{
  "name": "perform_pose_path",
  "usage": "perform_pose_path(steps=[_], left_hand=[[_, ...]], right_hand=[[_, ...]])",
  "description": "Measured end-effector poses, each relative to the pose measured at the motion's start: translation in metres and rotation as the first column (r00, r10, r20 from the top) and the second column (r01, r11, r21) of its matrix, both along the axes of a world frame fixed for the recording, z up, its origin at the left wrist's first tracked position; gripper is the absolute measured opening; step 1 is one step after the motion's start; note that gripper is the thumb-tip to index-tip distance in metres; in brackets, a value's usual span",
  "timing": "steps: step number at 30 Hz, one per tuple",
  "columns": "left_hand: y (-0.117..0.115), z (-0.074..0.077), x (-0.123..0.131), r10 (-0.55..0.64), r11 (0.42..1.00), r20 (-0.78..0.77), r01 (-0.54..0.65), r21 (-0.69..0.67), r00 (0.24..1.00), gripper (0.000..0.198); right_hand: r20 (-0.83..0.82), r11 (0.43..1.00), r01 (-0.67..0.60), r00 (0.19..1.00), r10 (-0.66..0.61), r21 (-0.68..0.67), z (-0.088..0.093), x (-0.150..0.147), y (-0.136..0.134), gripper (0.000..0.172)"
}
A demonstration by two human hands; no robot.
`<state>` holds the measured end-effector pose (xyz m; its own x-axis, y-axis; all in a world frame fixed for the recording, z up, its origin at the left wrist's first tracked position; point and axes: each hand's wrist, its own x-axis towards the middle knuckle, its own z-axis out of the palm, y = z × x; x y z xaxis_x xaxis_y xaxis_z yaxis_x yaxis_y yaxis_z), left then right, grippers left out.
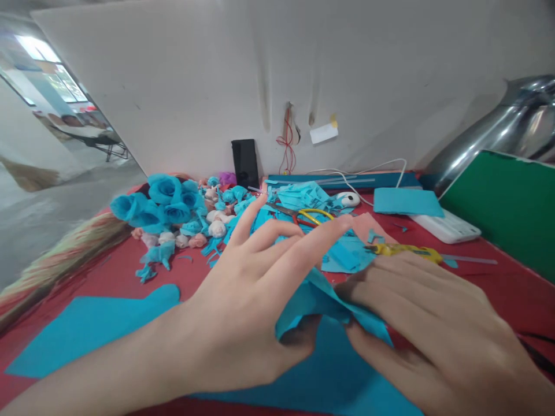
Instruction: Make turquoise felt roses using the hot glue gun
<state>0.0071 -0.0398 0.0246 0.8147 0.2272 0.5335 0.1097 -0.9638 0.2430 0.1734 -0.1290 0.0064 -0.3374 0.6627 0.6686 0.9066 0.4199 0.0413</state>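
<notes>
Both hands work on a piece of blue crepe paper (310,297) above the red table. My left hand (243,300) has the paper's left part between its thumb and bent fingers, while its index and little fingers stretch outward. At the paper's right edge, my right hand (433,318) pinches it between thumb and fingers; the fingertips are partly hidden. Below them lies a larger blue paper sheet (338,370). Another blue sheet (95,318), curled at one corner, is beside my left forearm. Scissors (314,216) with red and yellow handles rest among blue scraps just beyond my hands.
Blue paper roses (165,199) and small pink and blue buds (217,228) crowd the back left. A yellow cutter (405,251) lies beyond my right hand. A phone (245,162) leans on the wall; a white power bank (451,227) and green board (507,211) stand right.
</notes>
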Motion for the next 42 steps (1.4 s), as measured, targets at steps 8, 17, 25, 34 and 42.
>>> perform_pose_path(steps=[8, 17, 25, 34, 42], left_hand=[[-0.001, -0.0024, 0.001, 0.041, 0.99, 0.035, -0.036, -0.136, 0.999, 0.063], [-0.0006, -0.0064, 0.0008, 0.065, 0.976, 0.03, -0.057, -0.209, 0.997, 0.043], [0.0016, -0.0018, -0.0006, -0.001, 0.997, 0.058, 0.005, -0.073, 0.998, 0.021], [0.0018, 0.0012, 0.0006, 0.031, 0.999, -0.073, -0.031, 0.008, 0.997, 0.007], [-0.0009, 0.0003, -0.0001, 0.048, 0.999, -0.079, -0.046, 0.023, 0.996, 0.007]], right_hand=[[-0.013, 1.0, 0.016, 1.0, -0.016, 0.02, 0.0013, 0.0024, 0.0003, 0.019], [-0.171, 0.997, -0.017, 0.985, 0.003, -0.078, -0.0007, 0.0057, -0.001, 0.012], [-0.264, 0.965, -0.044, 0.964, -0.027, -0.259, 0.0022, 0.0048, 0.0013, 0.011], [-0.202, 0.989, -0.014, 0.979, -0.016, -0.148, -0.0057, 0.003, 0.0028, 0.017], [-0.132, 0.995, 0.027, 0.99, -0.039, -0.094, -0.0048, 0.0012, 0.0034, 0.024]])
